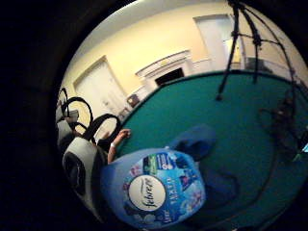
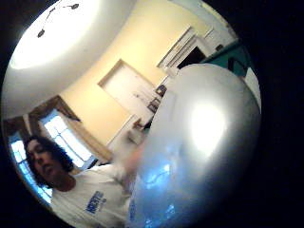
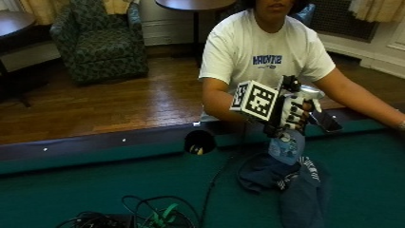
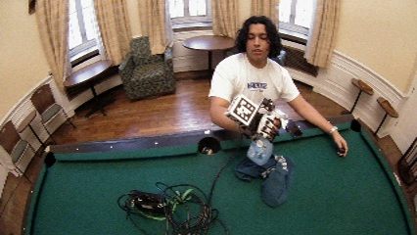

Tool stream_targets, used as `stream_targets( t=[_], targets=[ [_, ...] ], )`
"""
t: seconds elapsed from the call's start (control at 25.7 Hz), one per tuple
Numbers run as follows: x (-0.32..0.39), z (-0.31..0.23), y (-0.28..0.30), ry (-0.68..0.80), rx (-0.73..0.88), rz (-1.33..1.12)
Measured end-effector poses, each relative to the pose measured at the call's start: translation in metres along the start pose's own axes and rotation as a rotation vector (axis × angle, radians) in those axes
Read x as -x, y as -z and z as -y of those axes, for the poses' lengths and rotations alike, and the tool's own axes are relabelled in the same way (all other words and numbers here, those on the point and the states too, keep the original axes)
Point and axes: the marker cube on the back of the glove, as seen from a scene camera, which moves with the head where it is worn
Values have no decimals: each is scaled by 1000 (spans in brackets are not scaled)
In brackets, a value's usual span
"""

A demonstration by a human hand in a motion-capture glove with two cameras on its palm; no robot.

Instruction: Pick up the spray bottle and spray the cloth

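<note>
A pale blue spray bottle (image 3: 286,145) with a flowered label is held in the air above the green table, its base tilted down over a dark blue cloth (image 3: 288,179). My gloved right hand (image 3: 292,111) grips the bottle's neck and white spray head, fingers curled round it. The label (image 1: 159,188) fills the little finger side palm view, with the cloth (image 1: 201,144) lying on the felt beyond it. In the thumb side palm view the bottle's pale top (image 2: 199,142) blocks much of the scene. The wide outside view shows the bottle (image 4: 260,151) just above the cloth (image 4: 270,177).
A bundle of black cables (image 4: 173,208) lies on the felt toward the near left. The table's dark rail with a pocket (image 3: 200,141) runs in front of the person. The person's bare hand (image 4: 340,148) rests on the felt to the right. A tripod (image 1: 236,48) stands on the table.
</note>
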Motion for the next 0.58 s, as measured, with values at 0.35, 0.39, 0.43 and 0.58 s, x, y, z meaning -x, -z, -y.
stream_targets(
  t=[0.35,0.39,0.43,0.58],
  targets=[
    [11,-18,-81,-126,221,360],
    [11,-22,-91,-133,251,393],
    [12,-27,-102,-140,283,423],
    [9,-52,-144,-166,389,489]
  ],
)
